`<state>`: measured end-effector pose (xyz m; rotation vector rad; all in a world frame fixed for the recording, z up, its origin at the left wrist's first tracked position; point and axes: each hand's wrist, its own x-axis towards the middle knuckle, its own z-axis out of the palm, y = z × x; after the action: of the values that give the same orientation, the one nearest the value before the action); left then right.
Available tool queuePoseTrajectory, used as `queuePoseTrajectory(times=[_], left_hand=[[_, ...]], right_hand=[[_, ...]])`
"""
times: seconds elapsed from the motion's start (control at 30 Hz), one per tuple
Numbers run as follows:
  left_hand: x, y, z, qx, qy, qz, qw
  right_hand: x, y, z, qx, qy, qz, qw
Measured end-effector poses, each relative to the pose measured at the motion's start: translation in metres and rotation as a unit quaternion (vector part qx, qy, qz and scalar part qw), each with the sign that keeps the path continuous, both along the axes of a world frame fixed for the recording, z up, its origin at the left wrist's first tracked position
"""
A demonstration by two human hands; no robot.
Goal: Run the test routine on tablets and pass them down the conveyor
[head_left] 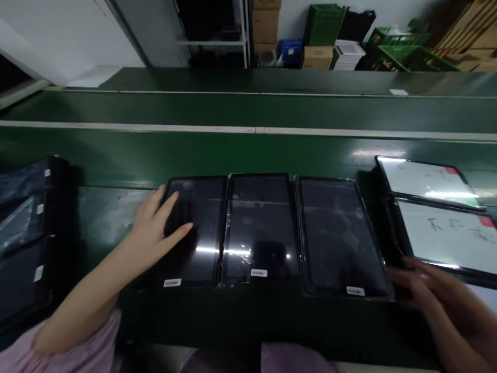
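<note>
Nothing can be read (white labels [259, 272] and scrawled sheet [450, 233] are too blurred).

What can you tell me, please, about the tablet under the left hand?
The left tablet is a flat black slab with a glossy face, screen dark, mirroring a strip light. A small white label sits at its near edge. It lies face up on the green bench, beside the middle tablet; the left hand rests flat on it.

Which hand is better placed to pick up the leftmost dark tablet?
Left. The left hand lies flat on the leftmost tablet, fingers spread on its glass. The right hand is blurred, down by the near right corner of the rightmost tablet, far across the row.
</note>
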<state>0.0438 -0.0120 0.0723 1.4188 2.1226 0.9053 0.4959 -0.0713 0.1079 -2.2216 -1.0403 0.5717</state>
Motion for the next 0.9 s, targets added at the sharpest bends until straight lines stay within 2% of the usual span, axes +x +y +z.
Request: queuePoseTrajectory(times=[0.03, 0.07, 0.13, 0.17, 0.27, 0.43, 0.63, 0.9], left_hand=[[0.012, 0.019, 0.006, -0.003, 0.007, -0.029, 1.0], [0.024, 0.039, 0.011, -0.013, 0.019, -0.054, 0.998], [0.044, 0.077, 0.021, -0.053, 0.07, -0.115, 0.989], [0.051, 0.093, 0.024, -0.081, 0.103, -0.171, 0.977], [0.057, 0.119, 0.027, -0.101, 0.144, -0.207, 0.962], [0.05, 0.123, 0.021, -0.112, 0.186, -0.19, 0.958], [0.058, 0.127, 0.017, -0.133, 0.2, -0.156, 0.958], [0.073, 0.129, 0.02, -0.152, 0.2, -0.149, 0.956]], right_hand=[[-0.002, 0.016, -0.001, 0.062, -0.068, 0.015, 0.996], [-0.005, 0.032, -0.003, 0.077, -0.107, 0.065, 0.989], [-0.012, 0.062, -0.01, 0.07, -0.127, 0.127, 0.981], [-0.013, 0.075, -0.014, 0.05, -0.123, 0.158, 0.979], [-0.005, 0.101, -0.029, 0.027, -0.099, 0.197, 0.975], [0.018, 0.119, -0.046, 0.078, -0.035, 0.201, 0.976], [0.022, 0.131, -0.059, 0.131, 0.03, 0.183, 0.974], [0.037, 0.14, -0.07, 0.108, 0.066, 0.237, 0.963]])
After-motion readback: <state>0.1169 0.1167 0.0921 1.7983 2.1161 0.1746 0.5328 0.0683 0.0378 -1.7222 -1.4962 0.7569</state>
